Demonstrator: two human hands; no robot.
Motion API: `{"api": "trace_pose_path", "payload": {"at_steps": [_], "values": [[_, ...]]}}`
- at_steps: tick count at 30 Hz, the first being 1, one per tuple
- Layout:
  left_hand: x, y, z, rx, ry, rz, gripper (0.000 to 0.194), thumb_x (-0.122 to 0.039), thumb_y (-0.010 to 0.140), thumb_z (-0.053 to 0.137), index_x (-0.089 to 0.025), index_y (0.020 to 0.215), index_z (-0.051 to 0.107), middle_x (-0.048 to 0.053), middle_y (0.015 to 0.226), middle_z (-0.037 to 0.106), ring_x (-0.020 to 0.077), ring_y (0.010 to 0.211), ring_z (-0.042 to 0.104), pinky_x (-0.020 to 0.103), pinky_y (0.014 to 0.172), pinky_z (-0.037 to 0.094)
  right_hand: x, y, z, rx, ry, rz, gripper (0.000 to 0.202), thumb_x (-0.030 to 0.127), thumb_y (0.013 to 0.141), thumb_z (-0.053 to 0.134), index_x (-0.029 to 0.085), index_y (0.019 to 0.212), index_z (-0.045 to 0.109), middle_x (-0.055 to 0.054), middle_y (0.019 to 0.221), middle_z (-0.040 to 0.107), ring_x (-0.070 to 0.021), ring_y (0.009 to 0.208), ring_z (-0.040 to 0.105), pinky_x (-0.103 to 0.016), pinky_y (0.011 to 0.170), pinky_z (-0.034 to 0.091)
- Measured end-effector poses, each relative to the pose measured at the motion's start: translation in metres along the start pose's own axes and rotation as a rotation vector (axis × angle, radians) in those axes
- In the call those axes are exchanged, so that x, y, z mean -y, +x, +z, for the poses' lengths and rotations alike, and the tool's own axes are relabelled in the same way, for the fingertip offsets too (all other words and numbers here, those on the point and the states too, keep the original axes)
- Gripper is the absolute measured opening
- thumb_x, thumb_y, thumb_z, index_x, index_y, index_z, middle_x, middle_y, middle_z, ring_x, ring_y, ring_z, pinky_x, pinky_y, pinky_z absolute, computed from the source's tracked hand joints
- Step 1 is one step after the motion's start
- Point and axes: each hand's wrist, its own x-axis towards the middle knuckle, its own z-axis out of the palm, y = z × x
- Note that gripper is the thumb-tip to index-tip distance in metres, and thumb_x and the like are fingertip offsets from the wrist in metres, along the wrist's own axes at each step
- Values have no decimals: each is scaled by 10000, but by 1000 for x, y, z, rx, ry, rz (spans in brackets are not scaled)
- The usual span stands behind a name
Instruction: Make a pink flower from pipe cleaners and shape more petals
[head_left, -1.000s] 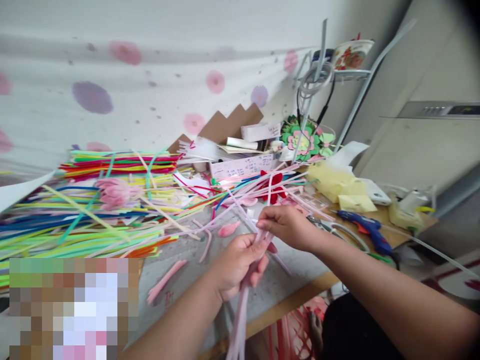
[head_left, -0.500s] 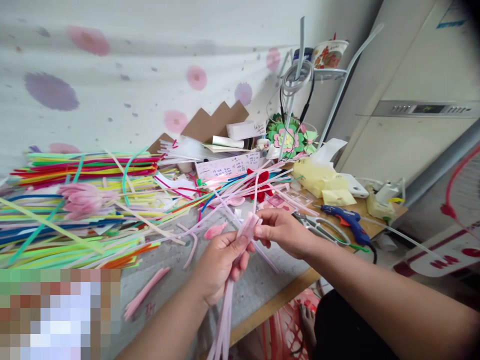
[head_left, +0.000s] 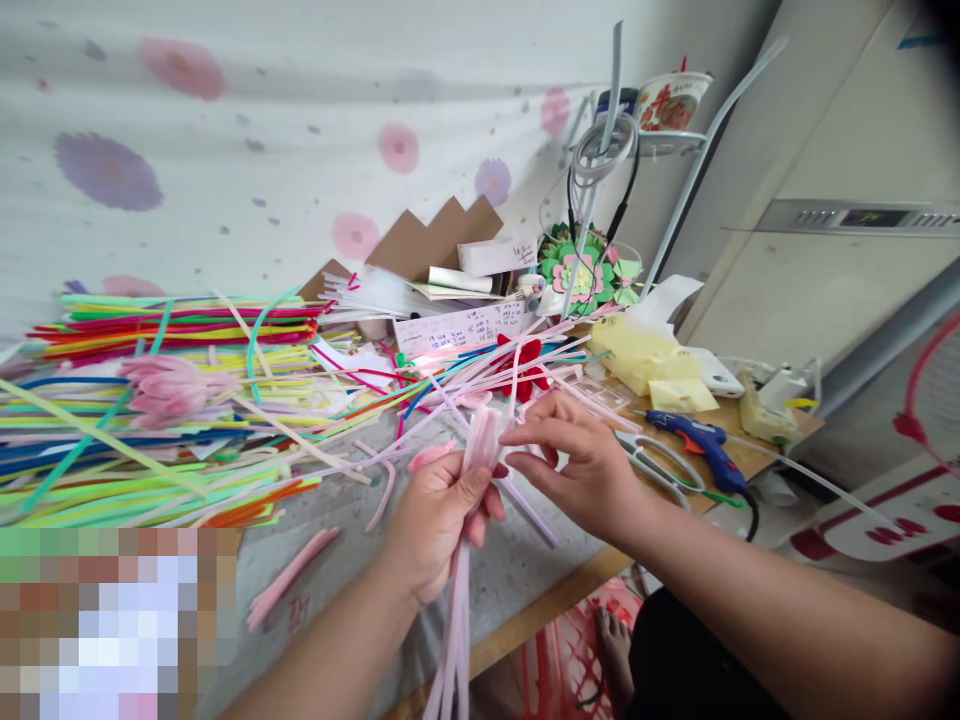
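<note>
My left hand (head_left: 433, 520) is closed round a bundle of pale pink pipe cleaners (head_left: 484, 432). The bundle's upper end shows above the thumb, and its long tails hang below the fist past the table edge. Just right of the bundle is my right hand (head_left: 581, 465), thumb and index finger apart with a gap between them. Its fingertips are close to the bundle's right side; whether they touch it I cannot tell. Behind the bundle, a small pink petal-like piece (head_left: 431, 456) and a bent pink pipe cleaner (head_left: 384, 490) lie on the table.
Many coloured pipe cleaners (head_left: 180, 330) are heaped at left, with a pink pipe-cleaner flower (head_left: 169, 388) on top. Scissors (head_left: 664, 460) and a blue glue gun (head_left: 694, 440) lie at right. A short pink bundle (head_left: 292, 578) rests near the front. A metal stand (head_left: 675, 225) rises behind.
My right thumb and fingers have parted and drawn slightly away from the bundle's top. The bundle now stands more upright in my left hand, its upper end moved a little left.
</note>
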Motion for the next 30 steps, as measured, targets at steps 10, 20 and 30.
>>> {"api": "trace_pose_path", "payload": {"at_steps": [10, 20, 30], "values": [[-1, 1, 1, -22, 89, 39, 269, -390, 736, 625, -128, 749, 565, -11, 529, 591, 32, 327, 417, 150, 339, 231, 2, 3, 1, 259, -142, -17, 95, 132, 816, 497, 169, 797, 583, -63, 837, 516, -155, 772, 488, -286, 671, 421], [-4, 0, 1, -37, 55, 8, 261, -380, 751, 609, -121, 748, 583, -17, 505, 581, 23, 321, 394, 149, 341, 221, 4, 11, -50, 818, 262, 327, 171, 308, 805, 578, 151, 738, 580, -1, 642, 560, -94, 577, 486, -204, 549, 384], [1, -2, 3, -2, 193, -11, 289, -416, 749, 597, -132, 710, 564, 0, 519, 599, 28, 317, 396, 152, 337, 217, 0, 6, 0, 348, 197, 317, 380, 376, 879, 439, 137, 605, 547, 1, 591, 491, -93, 565, 452, -217, 553, 353]]}}
